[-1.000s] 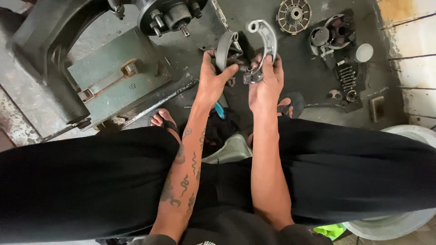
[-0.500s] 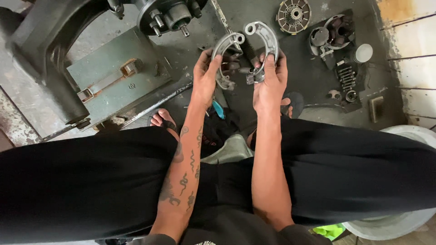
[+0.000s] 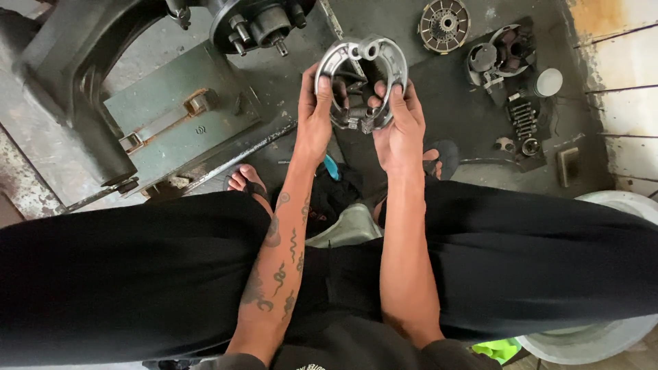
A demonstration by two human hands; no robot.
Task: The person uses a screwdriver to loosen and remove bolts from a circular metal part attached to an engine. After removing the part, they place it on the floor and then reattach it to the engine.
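Two hands on brake shoes (image 3: 361, 81), held above floor (image 3: 445, 130), in front of knees. Left hand (image 3: 317, 113) curled on left rim, thumb inside. Right hand (image 3: 397, 123) closed on right/lower edge, fingers over the springs. Shoes form closed ring. Hub w/ studs (image 3: 260, 24) upper left; clutch disc (image 3: 444, 25) & spring (image 3: 524, 120) on floor, right.
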